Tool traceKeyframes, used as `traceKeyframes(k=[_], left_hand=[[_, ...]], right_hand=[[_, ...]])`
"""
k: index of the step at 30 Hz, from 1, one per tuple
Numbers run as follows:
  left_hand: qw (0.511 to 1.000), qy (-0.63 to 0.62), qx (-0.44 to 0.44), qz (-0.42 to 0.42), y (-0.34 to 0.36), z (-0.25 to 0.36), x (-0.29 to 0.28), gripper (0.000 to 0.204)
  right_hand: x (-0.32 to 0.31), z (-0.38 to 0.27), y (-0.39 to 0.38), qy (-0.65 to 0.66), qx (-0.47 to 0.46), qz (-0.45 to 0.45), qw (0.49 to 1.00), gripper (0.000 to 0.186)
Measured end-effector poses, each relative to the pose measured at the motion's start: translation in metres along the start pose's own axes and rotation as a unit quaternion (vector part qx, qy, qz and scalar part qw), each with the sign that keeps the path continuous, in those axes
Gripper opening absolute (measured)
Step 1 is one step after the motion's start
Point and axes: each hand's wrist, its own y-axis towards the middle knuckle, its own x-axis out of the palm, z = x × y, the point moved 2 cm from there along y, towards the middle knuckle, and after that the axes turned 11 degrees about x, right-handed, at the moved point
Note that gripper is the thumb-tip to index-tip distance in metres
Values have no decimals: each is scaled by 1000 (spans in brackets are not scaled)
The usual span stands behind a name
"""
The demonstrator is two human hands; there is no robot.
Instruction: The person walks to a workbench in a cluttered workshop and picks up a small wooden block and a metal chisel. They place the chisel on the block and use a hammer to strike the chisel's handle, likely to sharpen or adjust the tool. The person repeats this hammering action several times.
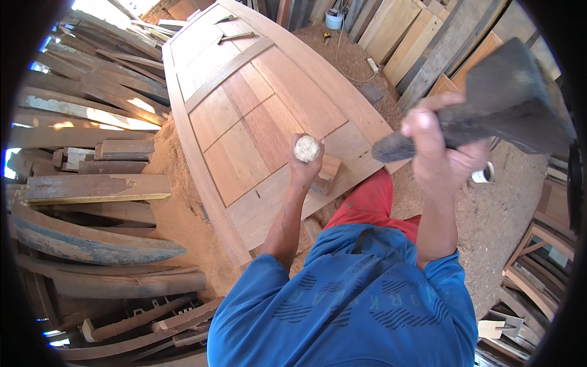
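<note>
My left hand [302, 172] is closed round an upright chisel [306, 148]. Only the pale, frayed round butt of its handle shows; the blade is hidden below my fist. A small wooden block [326, 174] lies beside that hand on the near end of a large panelled wooden door [244, 213]. Raised at the right, my right hand [441, 150] grips the handle of a dark, worn wooden mallet [510, 92]. The mallet's heavy head is up and apart from the chisel, close to the camera.
Another tool with a wooden handle [237, 37] lies on the door's far part. Stacked timber [98, 186] and sawdust [174, 165] line the left side. Boards [403, 37] lean at the back right, near a light blue bucket [334, 19] and a cable. A white cup [483, 174] sits on the right floor.
</note>
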Motion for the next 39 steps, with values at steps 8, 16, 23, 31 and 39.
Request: traceKeyframes(k=[8,16,23,31,39], left_hand=[[998,-57,9,-3,-20,-9,-3,29],[999,14,-32,-19,-18,-13,-9,23],[983,31,171,-61,-11,68,-16,27],[871,56,310,-377,-52,134,26,39],[828,65,262,-492,-81,117,63,51]], right_hand=[[38,83,-49,-438,129,-458,763,30],[29,86,-45,-208,282,-349,869,32],[18,202,-123,-195,539,-335,748,42],[-19,273,-221,-459,280,-292,791,47],[-49,168,-184,268,675,-117,677,29]])
